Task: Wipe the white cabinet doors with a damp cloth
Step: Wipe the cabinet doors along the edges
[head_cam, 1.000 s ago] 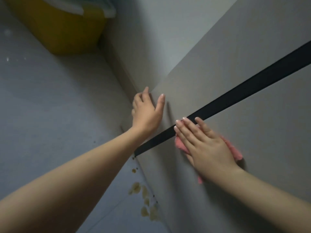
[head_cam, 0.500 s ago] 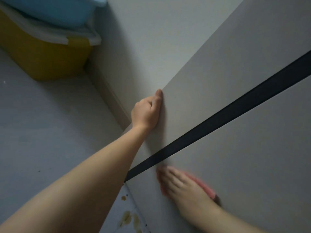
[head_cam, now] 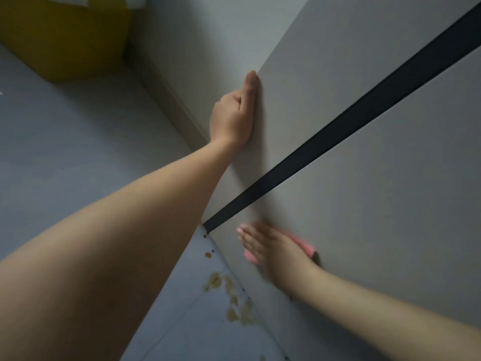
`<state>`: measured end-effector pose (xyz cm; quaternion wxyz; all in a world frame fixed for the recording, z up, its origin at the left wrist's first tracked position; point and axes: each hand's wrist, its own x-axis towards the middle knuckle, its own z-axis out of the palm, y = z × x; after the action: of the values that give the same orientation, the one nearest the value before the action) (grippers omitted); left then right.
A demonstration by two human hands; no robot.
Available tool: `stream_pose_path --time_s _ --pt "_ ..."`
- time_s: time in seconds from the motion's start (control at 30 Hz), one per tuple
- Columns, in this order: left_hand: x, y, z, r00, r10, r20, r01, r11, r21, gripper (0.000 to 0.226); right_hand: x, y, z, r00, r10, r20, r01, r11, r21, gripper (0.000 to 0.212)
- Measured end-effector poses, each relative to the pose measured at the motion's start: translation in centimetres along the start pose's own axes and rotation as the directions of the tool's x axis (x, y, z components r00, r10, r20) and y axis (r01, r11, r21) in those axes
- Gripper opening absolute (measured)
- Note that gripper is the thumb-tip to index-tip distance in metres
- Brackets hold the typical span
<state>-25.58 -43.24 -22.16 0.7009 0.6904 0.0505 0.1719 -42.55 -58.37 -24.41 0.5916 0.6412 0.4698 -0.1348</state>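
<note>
1. A person faces two white cabinet doors, seen from above at a steep tilt. The left door (head_cam: pixel 325 82) and the right door (head_cam: pixel 390 191) are split by a dark gap (head_cam: pixel 338 131) that runs diagonally.
2. The left hand (head_cam: pixel 231 118) braces on the outer edge of the left door. Its thumb lies flat on the door face and its fingers curl round the edge, out of sight.
3. The right hand (head_cam: pixel 270 246) presses a pink cloth (head_cam: pixel 304 246) flat against the right door, low down, near the floor (head_cam: pixel 65 178). Its fingers are straight and close together; the hand is blurred by motion.
4. A second ago the cloth was higher, just beside the gap. It has since slid down the door to its bottom corner.
5. This suggests one downward stroke is ending; the lower strip of the right door is likely covered, and much of both doors probably remains.
6. Yellowish stains (head_cam: pixel 229 295) mark the floor beside the door's base. A yellow bin (head_cam: pixel 65 35) stands in the far corner.
</note>
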Motion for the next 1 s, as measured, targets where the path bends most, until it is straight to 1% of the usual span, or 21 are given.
stream_pose_path --time_s 0.07,0.1,0.17,0.2,0.23,0.27,0.3,0.33,0.43,0.47,0.5,0.57,0.63,0.67,0.7,0.77,0.8,0.87,0.9,0.97,1.0 --pt "0.1 0.0 0.0 1.0 -0.011 -0.011 0.011 1.0 -0.002 0.061 1.4 1.9 -0.4 0.988 0.155 0.002 -0.155 0.987 0.052 0.061" --pt "0.1 0.0 0.0 1.0 -0.012 -0.005 0.012 1.0 -0.009 0.063 2.4 2.6 -0.8 0.974 0.226 -0.031 -0.225 0.974 0.025 0.064" --pt "0.1 0.1 0.0 1.0 -0.015 0.018 0.016 1.0 -0.022 0.064 4.3 2.1 -0.9 0.965 0.252 -0.08 -0.254 0.967 -0.021 0.065" --pt "0.0 0.1 0.0 1.0 -0.009 0.024 0.009 1.0 -0.024 0.064 5.2 1.0 -0.3 0.958 0.28 -0.067 -0.281 0.96 -0.007 0.062" --pt "-0.1 0.1 -0.1 1.0 -0.001 0.027 0.002 0.999 -0.032 0.064 5.5 -0.5 0.4 0.945 0.325 -0.038 -0.322 0.944 0.069 0.058" --pt "-0.1 0.1 -0.1 0.999 0.004 0.033 -0.003 0.999 -0.04 0.065 5.1 -2.4 0.9 0.949 0.314 -0.031 -0.306 0.939 0.157 0.056" --pt "-0.1 0.1 -0.2 0.999 0.008 0.036 -0.006 0.999 -0.043 0.066 4.6 -3.9 1.3 0.962 0.271 -0.045 -0.26 0.95 0.171 0.053" --pt "-0.1 0.0 -0.2 0.999 0.009 0.036 -0.008 0.999 -0.04 0.064 3.8 -4.7 1.6 0.978 0.209 0.022 -0.21 0.966 0.152 0.052" --pt "-0.1 0.2 -0.3 1.0 0.006 0.026 -0.005 0.999 -0.033 0.059 1.4 -5.4 2.7 1.0 -0.001 0.025 -0.001 0.998 0.067 0.058" --pt "-0.2 0.1 -0.3 1.0 0.005 0.016 -0.005 0.999 -0.034 0.061 1.3 -5.3 2.8 0.999 -0.036 -0.003 0.036 0.996 0.078 0.06" --pt "-0.2 0.2 -0.2 1.0 0.004 0.013 -0.003 0.999 -0.037 0.062 1.4 -5.2 2.7 1.0 -0.018 -0.018 0.02 0.991 0.136 0.059" --pt "-0.2 0.1 0.0 1.0 0.002 0.015 -0.001 0.999 -0.032 0.061 3.3 -4.6 2.4 0.994 0.092 -0.062 -0.072 0.96 0.272 0.055" --pt "-0.3 0.2 -0.1 1.0 0.007 -0.007 -0.007 1.0 -0.017 0.06 6.6 -3.3 1.4 0.943 0.288 -0.164 -0.215 0.909 0.357 0.051" --pt "-0.2 0.3 0.0 1.0 0.014 -0.013 -0.014 1.0 -0.012 0.061 8.5 -2.7 1.2 0.931 0.336 -0.139 -0.259 0.882 0.394 0.05" --pt "-0.1 0.2 0.0 1.0 0.016 -0.015 -0.017 1.0 -0.017 0.061 10.1 -2.1 0.8 0.94 0.334 -0.071 -0.277 0.867 0.413 0.051" --pt "0.0 0.1 -0.1 1.0 0.005 -0.005 -0.006 0.999 -0.038 0.064 11.7 -2.7 0.9 0.902 0.419 -0.103 -0.354 0.855 0.38 0.049" --pt "-0.1 0.1 -0.1 1.0 0.002 0.005 -0.002 0.999 -0.038 0.065 11.2 -3.8 1.4 0.902 0.421 -0.094 -0.362 0.858 0.364 0.049" --pt "-0.1 0.2 -0.1 1.0 -0.001 0.019 0.002 0.999 -0.034 0.065 8.7 -7.0 2.8 0.958 0.285 -0.016 -0.253 0.873 0.416 0.048" --pt "-0.1 0.3 -0.2 1.0 -0.003 0.02 0.003 1.0 -0.031 0.064 7.3 -8.5 3.4 0.957 0.286 -0.055 -0.243 0.887 0.394 0.048" --pt "-0.2 0.2 -0.2 1.0 0.002 0.006 -0.001 1.0 -0.022 0.061 5.2 -9.0 3.5 0.96 0.282 -0.004 -0.268 0.918 0.291 0.048" --pt "-0.1 0.2 -0.2 1.0 0.001 0.002 -0.001 1.0 -0.018 0.06 5.3 -8.3 3.5 0.984 0.176 0.01 -0.17 0.936 0.308 0.049"
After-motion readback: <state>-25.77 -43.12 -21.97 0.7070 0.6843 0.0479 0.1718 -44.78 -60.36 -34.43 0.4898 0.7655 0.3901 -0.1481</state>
